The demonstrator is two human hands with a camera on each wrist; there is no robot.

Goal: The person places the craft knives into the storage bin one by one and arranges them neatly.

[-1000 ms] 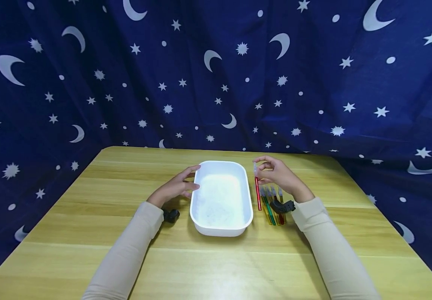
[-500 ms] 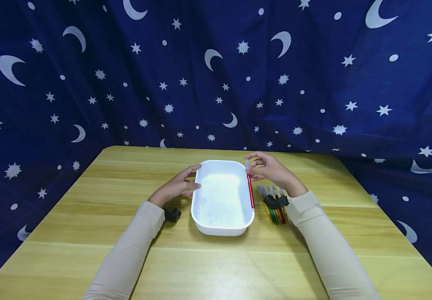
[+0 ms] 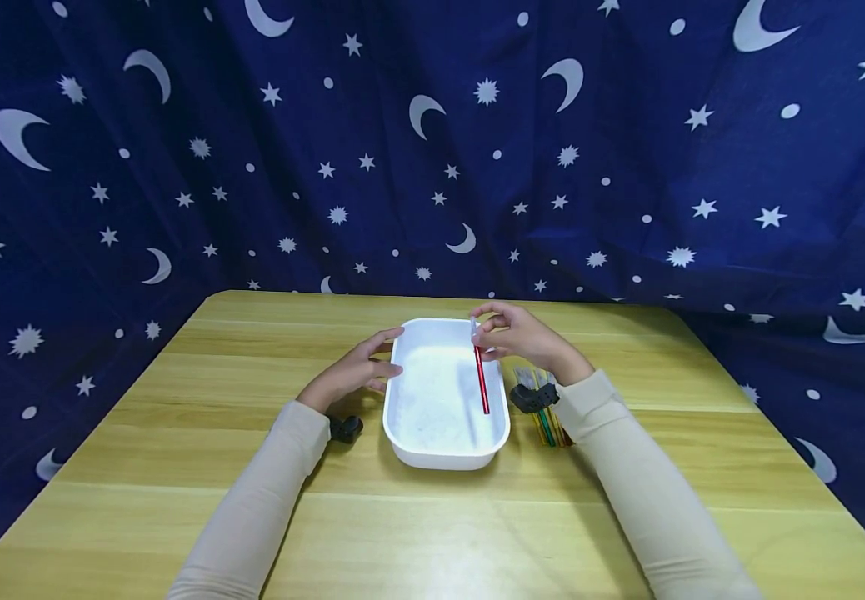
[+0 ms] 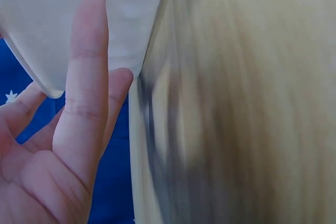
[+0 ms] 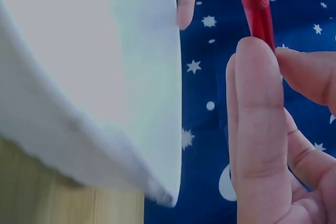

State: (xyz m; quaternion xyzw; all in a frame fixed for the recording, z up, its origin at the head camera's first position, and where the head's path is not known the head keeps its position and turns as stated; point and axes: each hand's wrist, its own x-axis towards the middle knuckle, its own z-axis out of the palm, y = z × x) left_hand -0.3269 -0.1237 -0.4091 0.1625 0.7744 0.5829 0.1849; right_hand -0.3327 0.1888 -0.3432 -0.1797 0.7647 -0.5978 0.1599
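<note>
Red pen (image 3: 482,385) hangs over the right part of the tray, its length running toward the person and its lower end above the tray floor; whether that end touches anything I cannot be sure.

Largest of all is the dark blue curtain (image 3: 372,117) with moons and stars, a plain backdrop behind the work. In front of it spreads the wooden desk (image 3: 432,542), and on that stands the white tray (image 3: 440,400), set lengthwise between the forearms, probably so that both hands reach it without stretching.

The left hand (image 3: 350,372) is at the tray's left side, its grip wide: fingers spread and fairly straight, tips at the rim and wall. I take this as steadying the tray rather than lifting it — the base appears to sit flat on the desk.

The right hand (image 3: 517,337) is above the right rim. Its grip is narrow, thumb and fingertips pinching the red pen near its clear end, presumably to leave the coloured barrel free below the fingers.

Just right of the tray lie the other pens (image 3: 544,425), yellow, green and dark red, side by side — likely there for easy reach. A black wrist device (image 3: 533,398) hides part of them.
</note>
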